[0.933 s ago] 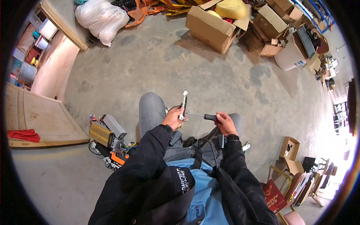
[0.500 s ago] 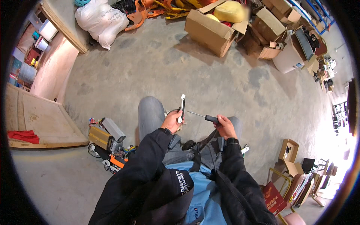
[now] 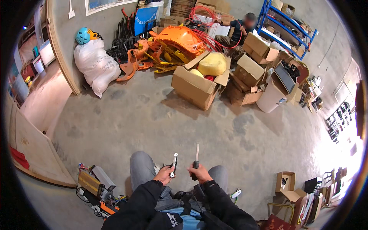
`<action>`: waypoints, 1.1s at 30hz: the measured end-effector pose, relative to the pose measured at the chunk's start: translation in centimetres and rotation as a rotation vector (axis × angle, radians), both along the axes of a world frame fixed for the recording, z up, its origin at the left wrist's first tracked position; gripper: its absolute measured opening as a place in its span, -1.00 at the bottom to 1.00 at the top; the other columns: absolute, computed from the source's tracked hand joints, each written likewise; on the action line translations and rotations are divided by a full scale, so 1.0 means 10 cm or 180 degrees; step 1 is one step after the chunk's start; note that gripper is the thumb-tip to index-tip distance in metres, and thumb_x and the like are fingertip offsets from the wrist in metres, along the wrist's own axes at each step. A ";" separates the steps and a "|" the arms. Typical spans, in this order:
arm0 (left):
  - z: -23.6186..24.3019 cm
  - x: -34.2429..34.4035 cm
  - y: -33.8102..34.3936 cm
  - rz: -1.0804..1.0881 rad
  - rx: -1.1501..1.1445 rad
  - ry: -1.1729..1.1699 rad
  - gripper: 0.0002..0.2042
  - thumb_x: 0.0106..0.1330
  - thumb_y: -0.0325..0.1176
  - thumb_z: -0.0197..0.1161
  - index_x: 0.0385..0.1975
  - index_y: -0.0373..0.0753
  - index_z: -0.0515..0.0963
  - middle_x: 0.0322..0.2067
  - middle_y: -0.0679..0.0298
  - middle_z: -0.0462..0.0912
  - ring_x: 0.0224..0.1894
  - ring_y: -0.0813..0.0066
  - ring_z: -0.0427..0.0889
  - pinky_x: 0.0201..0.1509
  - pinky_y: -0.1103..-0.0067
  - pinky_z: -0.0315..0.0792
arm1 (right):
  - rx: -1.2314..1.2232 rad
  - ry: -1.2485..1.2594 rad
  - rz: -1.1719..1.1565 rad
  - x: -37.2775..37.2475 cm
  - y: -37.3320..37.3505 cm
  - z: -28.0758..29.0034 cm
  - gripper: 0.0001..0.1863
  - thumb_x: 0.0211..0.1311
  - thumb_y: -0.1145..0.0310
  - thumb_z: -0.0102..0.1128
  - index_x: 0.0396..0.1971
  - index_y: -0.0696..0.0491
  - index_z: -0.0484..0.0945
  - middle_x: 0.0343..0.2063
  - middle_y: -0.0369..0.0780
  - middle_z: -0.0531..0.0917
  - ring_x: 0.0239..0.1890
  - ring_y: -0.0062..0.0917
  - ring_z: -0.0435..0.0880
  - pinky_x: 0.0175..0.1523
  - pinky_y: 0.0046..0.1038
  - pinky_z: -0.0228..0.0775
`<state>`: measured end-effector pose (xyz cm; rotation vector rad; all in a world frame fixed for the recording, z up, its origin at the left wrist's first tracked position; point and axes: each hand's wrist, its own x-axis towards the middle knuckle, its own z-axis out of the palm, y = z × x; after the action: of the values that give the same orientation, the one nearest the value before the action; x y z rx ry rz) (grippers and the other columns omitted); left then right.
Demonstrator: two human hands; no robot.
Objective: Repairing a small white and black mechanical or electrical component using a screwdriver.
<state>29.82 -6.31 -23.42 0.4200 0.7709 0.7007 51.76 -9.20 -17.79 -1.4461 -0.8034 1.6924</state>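
Note:
In front of my knees, my left hand is closed around a slim white-and-black bar with small tabs at its ends. The bar stands nearly upright out of the fingers, and a dark cable loops beside it. A little to the right, my right hand grips a screwdriver by its black handle. Its metal shaft points away from me, apart from the bar.
Electronic units with a gold casing and wires lie left of my leg. Across the floor stand an open carton, a white bag, orange plastic parts and a white bin. Another person sits behind the cartons.
My view has tilted up, bringing the far wall and another person into sight. The screwdriver has swung from pointing left at the bar to pointing away from me. Both hands keep their hold.

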 end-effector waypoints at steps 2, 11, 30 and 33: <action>-0.04 -0.03 0.04 -0.0075 -0.0040 -0.0211 -0.85 0.34 -0.34 0.10 -0.31 -0.31 0.44 -0.44 0.26 0.50 -0.43 0.50 0.48 -0.33 0.55 0.43 | 0.0052 -0.0348 0.0155 -0.24 0.08 0.21 -0.79 0.03 0.35 0.30 -0.40 0.14 0.50 -0.65 -0.35 0.48 -0.54 -0.62 0.50 -0.39 -0.54 0.33; 0.21 0.07 0.02 0.0092 -0.0067 -0.0298 -0.80 0.38 -0.33 0.02 -0.24 -0.32 0.52 -0.47 0.32 0.53 -0.51 0.61 0.39 -0.42 0.66 0.27 | 0.1444 -0.2066 0.0604 -0.57 0.06 0.16 -0.69 0.02 0.19 0.30 -0.30 0.09 0.59 -0.42 -0.08 0.58 -0.32 -0.24 0.60 -0.22 -0.33 0.38; -0.08 0.05 0.05 -0.0121 0.0009 -0.0365 -0.83 0.39 -0.32 0.02 -0.27 -0.25 0.52 -0.36 0.29 0.58 -0.39 0.52 0.49 -0.33 0.57 0.34 | 0.1584 -0.2428 0.0441 -0.63 -0.01 0.15 -0.72 0.01 0.26 0.30 -0.39 0.17 0.56 -0.45 -0.02 0.59 -0.37 -0.15 0.60 -0.26 -0.30 0.40; -0.13 0.03 0.04 -0.0155 0.0046 -0.0530 -0.83 0.38 -0.32 0.03 -0.27 -0.26 0.52 -0.37 0.29 0.59 -0.40 0.52 0.49 -0.32 0.58 0.35 | 0.1493 -0.2386 0.0458 -0.62 -0.03 0.14 -0.73 0.01 0.27 0.29 -0.37 0.16 0.56 -0.46 -0.02 0.59 -0.37 -0.16 0.60 -0.25 -0.30 0.40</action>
<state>30.11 -5.93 -24.68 0.3870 0.5969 0.6868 45.61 -9.53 -16.37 -1.6975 -1.6114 0.9164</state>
